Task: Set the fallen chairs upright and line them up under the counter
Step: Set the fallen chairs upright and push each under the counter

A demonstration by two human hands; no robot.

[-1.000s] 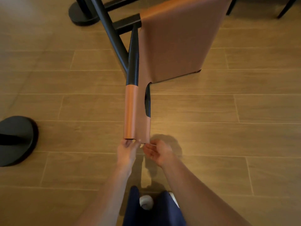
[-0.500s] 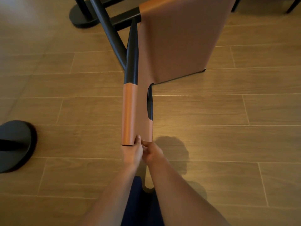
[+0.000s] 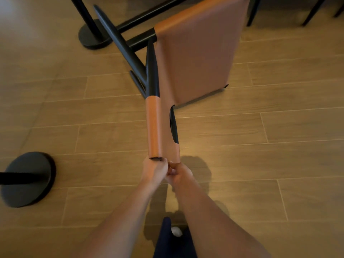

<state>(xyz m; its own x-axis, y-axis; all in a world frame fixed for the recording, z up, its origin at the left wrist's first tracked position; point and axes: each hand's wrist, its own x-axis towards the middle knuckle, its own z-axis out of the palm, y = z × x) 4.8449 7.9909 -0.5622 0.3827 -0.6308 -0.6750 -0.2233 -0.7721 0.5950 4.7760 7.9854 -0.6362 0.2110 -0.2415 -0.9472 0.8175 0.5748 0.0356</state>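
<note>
Far left: a round black base with a dark pole sits on the wood-plank floor, well apart from the work. Upper left: a second black base stands just beside the chair's black legs.

Centre: the chair is not upright. It lies on its side, with the tan seat panel standing on edge. The seat's lower right corner is at or close to the floor; contact cannot be confirmed. The tan backrest points toward the person.

Left grip: clenched on the end of the backrest's rolled tan post. Right grip: fingers curled on the bottom edge of the flat backrest panel, just beside the left and touching it.

Governing relation: the whole chair lies straight ahead of both grips. Its long axis runs away from the person, up-frame and slightly right, and the legs splay left at the far end. Neither grip is nearer; both hold the same near end.

Assessment: righting will likely require rotating about that long axis to bring the legs down to the floor. With both grips at one extreme end, leverage is poor and the legs may swing into the second black base.

Upper right: further dark legs are visible. The counter cannot be identified.
</note>
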